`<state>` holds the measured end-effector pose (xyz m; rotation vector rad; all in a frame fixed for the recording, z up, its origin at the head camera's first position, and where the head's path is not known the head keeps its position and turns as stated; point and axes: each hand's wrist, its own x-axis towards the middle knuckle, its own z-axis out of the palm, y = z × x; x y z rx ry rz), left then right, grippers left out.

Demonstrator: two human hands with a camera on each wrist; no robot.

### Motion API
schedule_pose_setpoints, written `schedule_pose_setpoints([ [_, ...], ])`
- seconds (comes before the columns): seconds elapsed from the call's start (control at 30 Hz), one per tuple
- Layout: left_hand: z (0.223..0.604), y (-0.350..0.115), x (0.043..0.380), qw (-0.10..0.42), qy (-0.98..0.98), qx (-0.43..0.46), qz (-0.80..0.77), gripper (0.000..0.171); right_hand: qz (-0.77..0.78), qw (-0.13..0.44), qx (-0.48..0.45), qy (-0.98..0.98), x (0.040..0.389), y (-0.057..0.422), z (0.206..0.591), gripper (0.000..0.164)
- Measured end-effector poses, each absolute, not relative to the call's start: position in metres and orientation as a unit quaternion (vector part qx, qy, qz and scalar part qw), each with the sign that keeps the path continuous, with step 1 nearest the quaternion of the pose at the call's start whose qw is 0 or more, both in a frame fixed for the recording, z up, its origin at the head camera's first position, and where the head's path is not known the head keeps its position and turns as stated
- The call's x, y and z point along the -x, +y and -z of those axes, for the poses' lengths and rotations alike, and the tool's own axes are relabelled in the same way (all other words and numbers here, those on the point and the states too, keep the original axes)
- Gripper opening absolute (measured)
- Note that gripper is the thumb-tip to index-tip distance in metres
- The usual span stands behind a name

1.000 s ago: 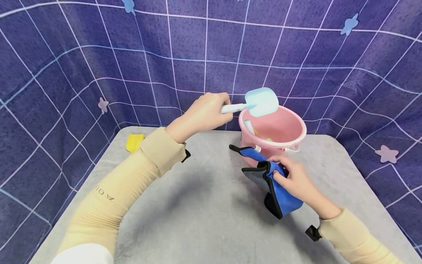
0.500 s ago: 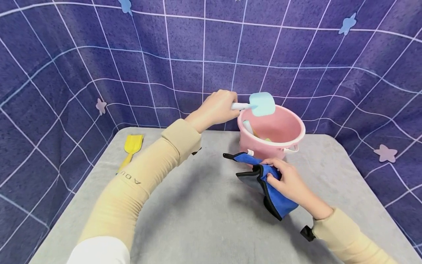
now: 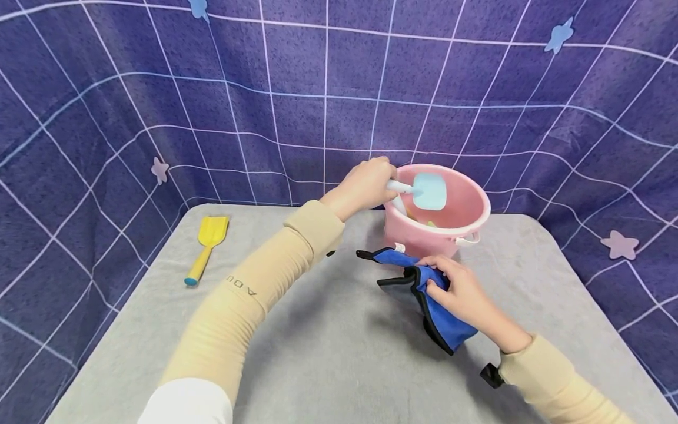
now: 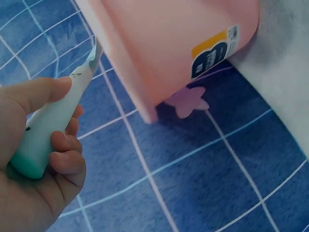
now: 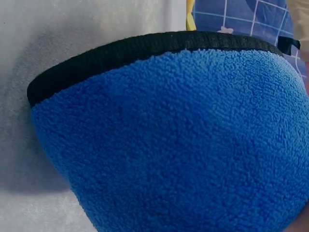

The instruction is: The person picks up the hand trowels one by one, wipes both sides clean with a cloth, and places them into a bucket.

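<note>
My left hand (image 3: 368, 184) grips the white handle of a toy shovel (image 3: 429, 191) with a pale blue blade. In the head view the blade overlaps the mouth of a pink bucket (image 3: 424, 238). The left wrist view shows the shovel's handle (image 4: 53, 116), green at its end, with fingers and thumb wrapped round it beside the bucket's rim. Low in front of the bucket, my right hand (image 3: 458, 291) pinches a blue cloth (image 3: 450, 321) with black edging. That cloth (image 5: 178, 140) fills most of the right wrist view, and the fingers are hidden there.
A yellow toy shovel (image 3: 212, 232) lies on the left of the grey tabletop (image 3: 328, 365). Inside the bucket are a white handle (image 3: 399, 205) and small yellow-green things (image 3: 431, 224). A purple gridded curtain (image 3: 286, 70) with star shapes stands round the back and sides.
My left hand has moved right and slightly down, bringing the blue-bladed shovel over the bucket's mouth. The yellow shovel has come fully into view. My right hand and the cloth have shifted slightly left.
</note>
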<state>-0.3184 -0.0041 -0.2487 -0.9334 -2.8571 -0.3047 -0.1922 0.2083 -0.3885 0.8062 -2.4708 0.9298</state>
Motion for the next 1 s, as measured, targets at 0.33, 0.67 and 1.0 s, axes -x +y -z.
schedule_pose_setpoints([
  [0.33,0.273,0.006,0.327,0.05,-0.938,0.316,0.135,0.024,-0.332,0.189,-0.291,-0.877,0.193,0.206,0.395,0.035],
  [0.67,0.285,0.018,0.331,0.029,-0.932,0.313,0.18,0.032,-0.337,0.195,-0.297,-0.872,0.195,0.206,0.398,0.035],
  [1.0,0.288,0.03,0.332,0.001,-0.929,0.314,0.198,0.031,-0.335,0.192,-0.288,-0.876,0.196,0.207,0.397,0.035],
])
